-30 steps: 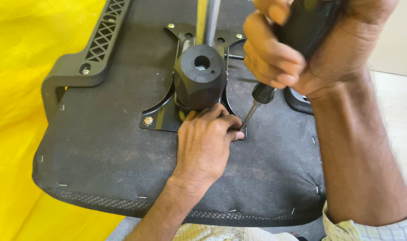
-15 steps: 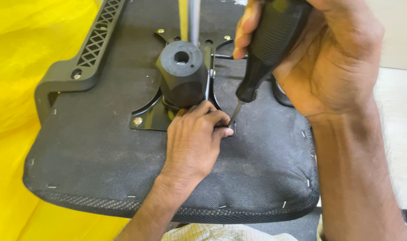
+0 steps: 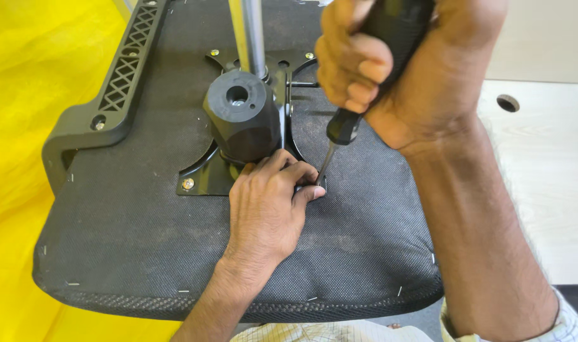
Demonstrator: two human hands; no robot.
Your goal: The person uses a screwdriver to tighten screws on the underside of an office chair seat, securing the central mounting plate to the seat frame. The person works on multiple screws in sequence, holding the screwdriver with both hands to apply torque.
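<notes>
A screwdriver [image 3: 339,136] stands tilted over the corner of a black metal plate [image 3: 197,180] on the underside of an upturned chair seat [image 3: 143,247], its tip beside the left hand's fingertips [image 3: 311,193]. The right hand [image 3: 403,69] is wrapped tight round the handle; the left hand [image 3: 266,212] lies flat on the seat, fingers pinched at the tip, steadying it. Over the last second the tool has stayed at this corner, suggesting the screw is still being worked. An armrest [image 3: 121,88] lies at left.

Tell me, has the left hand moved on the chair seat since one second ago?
No. The left hand stays at the near right corner of the black metal plate, fingers by the screwdriver tip.
</notes>
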